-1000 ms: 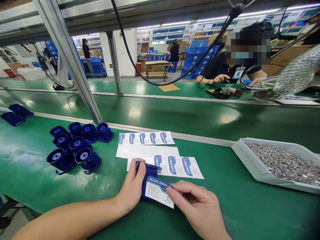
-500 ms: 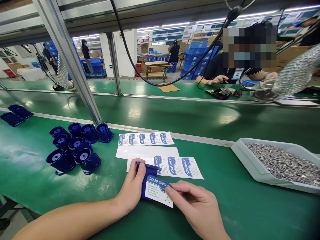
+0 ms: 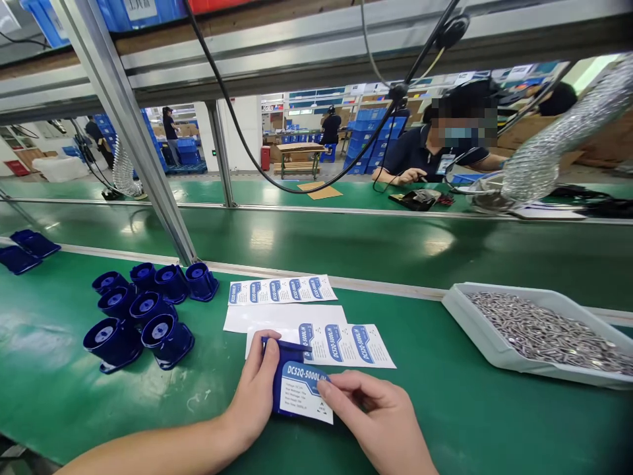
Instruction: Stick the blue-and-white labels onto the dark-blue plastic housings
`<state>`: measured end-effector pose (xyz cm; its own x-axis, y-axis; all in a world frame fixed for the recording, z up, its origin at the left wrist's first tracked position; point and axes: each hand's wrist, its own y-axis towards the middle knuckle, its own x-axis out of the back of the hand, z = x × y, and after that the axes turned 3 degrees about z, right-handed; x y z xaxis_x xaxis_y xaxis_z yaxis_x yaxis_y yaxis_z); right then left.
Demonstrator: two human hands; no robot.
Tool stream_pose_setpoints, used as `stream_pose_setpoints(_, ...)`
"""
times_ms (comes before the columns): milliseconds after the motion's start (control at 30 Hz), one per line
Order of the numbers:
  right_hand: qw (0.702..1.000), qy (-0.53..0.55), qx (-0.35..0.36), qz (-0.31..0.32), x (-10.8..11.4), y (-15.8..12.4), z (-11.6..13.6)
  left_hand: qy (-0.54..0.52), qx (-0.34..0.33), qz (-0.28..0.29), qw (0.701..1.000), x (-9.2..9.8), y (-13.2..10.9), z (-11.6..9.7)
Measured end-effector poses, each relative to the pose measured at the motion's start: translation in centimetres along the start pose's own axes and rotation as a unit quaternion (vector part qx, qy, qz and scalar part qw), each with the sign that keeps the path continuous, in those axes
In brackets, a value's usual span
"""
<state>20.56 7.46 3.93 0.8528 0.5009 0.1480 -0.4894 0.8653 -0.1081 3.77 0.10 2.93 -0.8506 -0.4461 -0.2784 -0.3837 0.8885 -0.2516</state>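
My left hand (image 3: 256, 389) is closed around the left side of a dark blue plastic cover (image 3: 287, 354), thumb on its near face. Between the thumb and fingers of my right hand (image 3: 378, 412) is the right edge of a white and blue label (image 3: 304, 390) printed DC52Q-5000L/H. The label lies over the cover's face, its right part reaching past the cover's edge; how much of it is stuck down I cannot tell. Just behind my hands is a label sheet (image 3: 346, 344), then a blank white sheet (image 3: 287, 316) and another label sheet (image 3: 281, 290).
Several dark blue round housings (image 3: 161, 333) stand at the left, with two flat blue parts (image 3: 34, 243) farther off. A white tray of small metal pins (image 3: 548, 330) sits at the right. Metal posts and a hanging cable (image 3: 232, 125) cross ahead; a co-worker (image 3: 425, 155) sits opposite.
The view has tilted up and shifted slightly. The label has turned a little to sit straighter over the cover; both hands keep their grip.
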Motion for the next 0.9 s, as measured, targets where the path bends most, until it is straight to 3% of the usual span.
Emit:
stream_pose_setpoints(200,1.000,0.009,0.007,0.026,-0.1,0.2,0.6,0.001,-0.048,0.018,0.999,0.2,0.0,0.5)
stream_pose_setpoints(433,0.996,-0.080,0.042,0.022,0.3,0.5,0.1,0.048,-0.065,0.024,0.996,0.5,0.3,1.2)
stream_pose_setpoints(700,0.993,-0.039,0.002,0.113,-0.5,1.1,-0.4,0.187,-0.105,0.056,0.975,0.2,-1.0,1.2)
stream_pose_setpoints(900,0.989,-0.094,0.024,0.115,-1.3,0.2,0.3,0.127,-0.090,0.052,0.986,0.1,-0.6,1.4)
